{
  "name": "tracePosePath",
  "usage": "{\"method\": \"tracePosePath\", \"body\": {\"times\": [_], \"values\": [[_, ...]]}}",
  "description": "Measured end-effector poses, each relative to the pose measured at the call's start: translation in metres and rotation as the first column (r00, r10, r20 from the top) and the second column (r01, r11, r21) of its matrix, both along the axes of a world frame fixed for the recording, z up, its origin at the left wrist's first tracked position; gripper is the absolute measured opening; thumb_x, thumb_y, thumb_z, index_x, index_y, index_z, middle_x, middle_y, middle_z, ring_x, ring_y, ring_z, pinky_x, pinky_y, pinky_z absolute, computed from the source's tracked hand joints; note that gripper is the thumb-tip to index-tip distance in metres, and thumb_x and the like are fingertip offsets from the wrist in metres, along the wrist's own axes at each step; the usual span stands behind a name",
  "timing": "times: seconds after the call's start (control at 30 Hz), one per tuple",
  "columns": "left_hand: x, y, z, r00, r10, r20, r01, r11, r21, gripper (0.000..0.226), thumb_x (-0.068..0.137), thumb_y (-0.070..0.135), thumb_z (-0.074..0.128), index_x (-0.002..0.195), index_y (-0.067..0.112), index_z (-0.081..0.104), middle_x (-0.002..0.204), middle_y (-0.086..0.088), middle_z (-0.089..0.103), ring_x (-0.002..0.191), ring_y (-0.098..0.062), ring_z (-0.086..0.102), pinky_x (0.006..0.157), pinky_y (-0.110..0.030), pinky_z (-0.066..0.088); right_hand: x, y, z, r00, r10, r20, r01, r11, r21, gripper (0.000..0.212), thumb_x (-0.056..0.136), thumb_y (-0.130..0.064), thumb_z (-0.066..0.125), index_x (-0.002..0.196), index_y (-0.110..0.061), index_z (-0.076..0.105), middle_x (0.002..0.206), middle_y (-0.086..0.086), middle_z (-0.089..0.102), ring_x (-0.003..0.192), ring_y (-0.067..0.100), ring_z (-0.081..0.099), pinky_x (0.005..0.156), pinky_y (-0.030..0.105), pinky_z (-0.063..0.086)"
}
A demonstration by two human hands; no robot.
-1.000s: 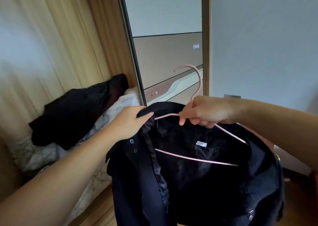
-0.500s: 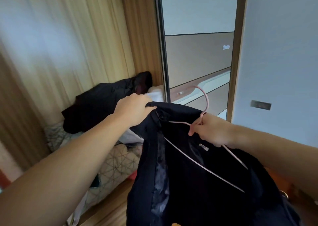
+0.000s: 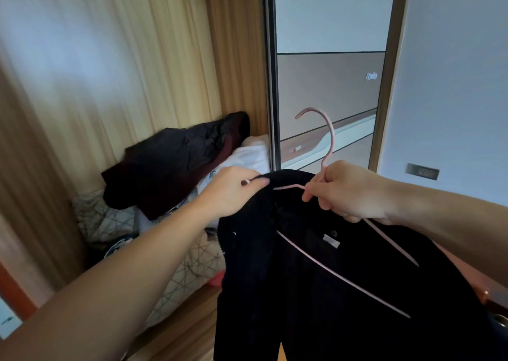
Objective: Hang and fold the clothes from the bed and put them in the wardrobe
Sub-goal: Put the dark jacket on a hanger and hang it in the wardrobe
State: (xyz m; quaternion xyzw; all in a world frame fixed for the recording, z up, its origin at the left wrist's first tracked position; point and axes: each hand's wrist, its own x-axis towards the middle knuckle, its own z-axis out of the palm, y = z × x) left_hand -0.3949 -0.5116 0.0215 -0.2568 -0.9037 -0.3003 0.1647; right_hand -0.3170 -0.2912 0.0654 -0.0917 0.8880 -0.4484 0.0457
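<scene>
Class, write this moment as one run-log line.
step: hanging | left hand: grips black jacket shoulder | right hand: holds pink hanger | wardrobe: pending

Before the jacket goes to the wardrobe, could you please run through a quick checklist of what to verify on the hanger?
1. Right hand grips the pink hanger at the base of its hook: ok.
2. Left hand pinches the black jacket at its shoulder over the hanger's end: ok.
3. Left shoulder fully seated over the hanger's end: not ok, a pink tip shows at the fingers.
4. Right shoulder seated: cannot tell, the forearm hides it.
5. Hook free to hang: ok.
6. Wardrobe rail within reach: cannot tell, none is in view.
</scene>
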Motion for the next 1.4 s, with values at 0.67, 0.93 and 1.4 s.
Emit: {"method": "tracePosePath", "body": {"times": [0.67,0.93,1.4], "values": [[0.013,0.016,0.047,0.932,-0.169,-0.320,0.103,0.972,-0.212,0.024,0.100,0.029,0.048,0.081,0.018,0.058,0.066,0.017,0.046,0.066,0.003,0.047,0.060,-0.021,0.030,0.031,0.046,0.020,0.811,0.047,-0.583,0.167,0.936,0.309,0.051,0.076,-0.060,0.064,0.119,-0.033,0.061,0.116,-0.022,0.057,0.102,-0.004,0.055,0.090,0.020,0.047],[-0.008,-0.026,0.082,0.928,-0.028,-0.371,-0.059,0.974,-0.220,0.033,0.099,0.041,0.040,0.085,0.019,0.059,0.069,0.010,0.051,0.068,-0.009,0.050,0.063,-0.031,0.043,0.036,0.075,0.009,0.967,0.124,-0.223,-0.069,0.969,0.237,0.033,0.076,-0.065,0.057,0.100,-0.043,0.063,0.097,-0.016,0.068,0.091,0.000,0.065,0.090,0.034,0.052],[-0.047,-0.105,0.144,0.943,0.130,-0.306,-0.158,0.985,-0.068,0.032,0.102,0.029,0.040,0.081,0.014,0.057,0.064,0.001,0.051,0.055,-0.014,0.038,0.053,-0.027,0.031,-0.005,-0.053,0.048,0.916,0.126,-0.382,-0.097,0.991,0.095,0.016,0.096,-0.036,0.051,0.092,-0.030,0.065,0.086,-0.019,0.071,0.081,-0.005,0.065,0.070,0.010,0.047]]}}
